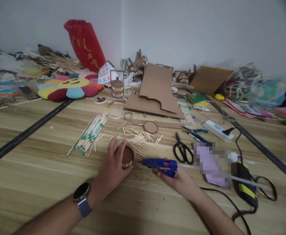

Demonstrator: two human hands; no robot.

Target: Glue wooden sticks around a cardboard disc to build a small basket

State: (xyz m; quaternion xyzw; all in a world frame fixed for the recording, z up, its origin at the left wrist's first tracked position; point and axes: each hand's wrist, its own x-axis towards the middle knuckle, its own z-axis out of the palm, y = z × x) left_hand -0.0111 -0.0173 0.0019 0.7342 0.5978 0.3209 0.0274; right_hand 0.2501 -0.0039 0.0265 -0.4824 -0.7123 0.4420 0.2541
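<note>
With its fingers curled round the rim, my left hand (113, 164) grips a small round cardboard basket (127, 156) whose wall is lined with short wooden sticks. My right hand (179, 181) is closed on a blue glue gun (161, 165). Its nozzle points left, a short gap from the basket's right side, and a clear glue stick (188, 166) runs out of its back. Just beyond the basket lies a scatter of short cut sticks (139, 138). A cardboard disc with a rim (150, 127) sits behind them.
Black scissors (182, 150), blue-handled pliers (196, 131) and a white power strip (217, 130) lie to the right. Packaged wooden sticks (91, 133) are on the left. Cardboard sheets (155, 88) and a finished lidded basket (117, 87) stand farther back. A black cord (227, 199) crosses the right front.
</note>
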